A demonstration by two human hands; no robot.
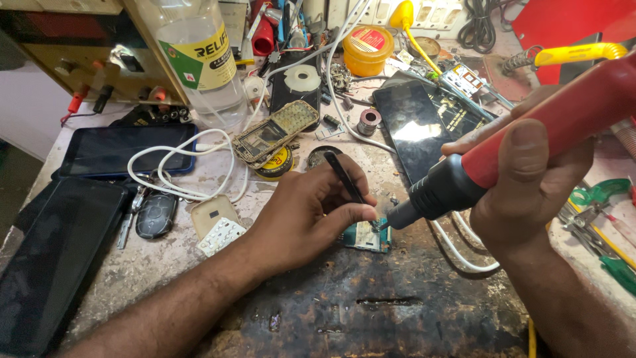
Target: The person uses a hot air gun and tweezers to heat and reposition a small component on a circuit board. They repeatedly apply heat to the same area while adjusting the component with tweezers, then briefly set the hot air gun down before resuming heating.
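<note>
My left hand (311,212) pinches black tweezers (344,178), their tips down on a small green circuit board (366,237) lying on the worn dark mat (371,298). My right hand (530,179) grips a red hot-air tool with a black nozzle (457,185); its tip points at the board's right edge, a finger's width from the tweezers. Part of the board is hidden under my left fingers.
A dismantled keypad phone (275,131), a white cable (179,166), a car key (156,215), dark tablets (126,149) and a clear plastic bottle (205,59) lie left and behind. A black phone (414,129), an orange tin (368,50) and green-handled tools (606,225) sit to the right.
</note>
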